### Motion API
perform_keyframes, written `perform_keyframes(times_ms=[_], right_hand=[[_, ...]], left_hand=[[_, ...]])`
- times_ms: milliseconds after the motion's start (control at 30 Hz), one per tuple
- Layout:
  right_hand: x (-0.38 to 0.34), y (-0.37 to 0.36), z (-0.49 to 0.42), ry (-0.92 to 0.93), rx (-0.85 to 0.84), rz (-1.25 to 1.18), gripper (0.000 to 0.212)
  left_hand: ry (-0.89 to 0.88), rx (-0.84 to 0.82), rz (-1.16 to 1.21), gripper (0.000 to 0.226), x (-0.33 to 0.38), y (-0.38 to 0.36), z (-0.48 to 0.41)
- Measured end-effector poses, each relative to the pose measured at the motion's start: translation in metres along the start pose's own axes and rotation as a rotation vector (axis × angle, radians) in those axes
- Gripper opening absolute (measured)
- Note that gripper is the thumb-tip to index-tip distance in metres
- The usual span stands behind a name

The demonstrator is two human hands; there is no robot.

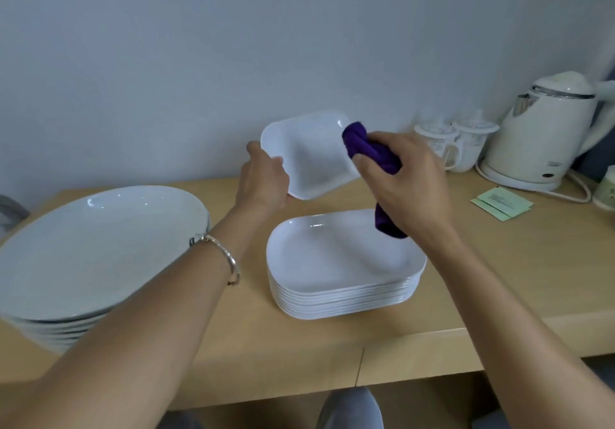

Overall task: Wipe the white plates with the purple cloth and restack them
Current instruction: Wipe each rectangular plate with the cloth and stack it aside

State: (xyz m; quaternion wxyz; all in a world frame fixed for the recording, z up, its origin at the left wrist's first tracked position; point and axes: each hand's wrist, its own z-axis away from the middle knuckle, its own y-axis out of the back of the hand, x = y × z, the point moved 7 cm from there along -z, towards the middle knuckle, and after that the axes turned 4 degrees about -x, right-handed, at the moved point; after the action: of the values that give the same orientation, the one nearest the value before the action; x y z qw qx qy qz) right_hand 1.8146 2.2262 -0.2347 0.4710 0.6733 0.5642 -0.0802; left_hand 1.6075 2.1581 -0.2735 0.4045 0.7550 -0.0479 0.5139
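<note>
Centre frame, just above the middle, the left hand grips one white rectangular plate by its left edge. The plate is lifted clear of the table and tilted up towards the camera. Right beside it, the right hand is clenched around the purple cloth, with a bunched wad against the plate's right rim and a tail dangling below the palm.

Directly underneath, lower centre, the stack of rectangular plates sits on the light wooden table, and the cloth's tail hangs over its far right corner. At the left edge sits a stack of large oval plates.

A bangle circles the left wrist. Upper right, a white electric kettle stands on its base, two lidded mugs just beside it, and green sachets lie flat near its cord.
</note>
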Motion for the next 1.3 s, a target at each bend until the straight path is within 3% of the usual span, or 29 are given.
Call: perform_keyframes(times_ms=[133,267,633,800,933,1067,1233,1300], right_hand=[[0.008,-0.012,0.005,0.013,-0.075,-0.005,0.029],[0.021,-0.019,0.007,0.003,-0.115,-0.022,0.027],[0.040,-0.040,0.003,-0.029,-0.202,-0.037,0.024],[0.040,-0.032,0.003,-0.047,-0.145,-0.034,0.024],[0.036,-0.014,0.000,-0.086,-0.083,-0.052,0.024],[0.034,0.000,0.007,-0.109,-0.073,-0.013,0.025],[0.032,0.017,0.022,-0.140,-0.049,0.004,0.019],[0.030,0.024,0.025,-0.144,-0.031,0.051,0.014]], left_hand=[[0.101,-0.043,0.064,0.016,-0.017,-0.017,-0.036],[0.147,-0.102,0.027,0.029,-0.045,-0.042,-0.060],[0.239,-0.182,-0.313,0.031,-0.091,-0.062,-0.073],[0.253,-0.189,-0.416,0.039,-0.079,-0.050,-0.058],[0.031,-0.167,-0.260,0.048,-0.035,-0.043,-0.024],[-0.170,-0.364,-0.135,0.064,-0.018,-0.035,0.043],[-0.231,-0.581,-0.118,0.117,-0.045,-0.025,0.104],[-0.250,-0.576,-0.139,0.114,-0.051,-0.023,0.104]])
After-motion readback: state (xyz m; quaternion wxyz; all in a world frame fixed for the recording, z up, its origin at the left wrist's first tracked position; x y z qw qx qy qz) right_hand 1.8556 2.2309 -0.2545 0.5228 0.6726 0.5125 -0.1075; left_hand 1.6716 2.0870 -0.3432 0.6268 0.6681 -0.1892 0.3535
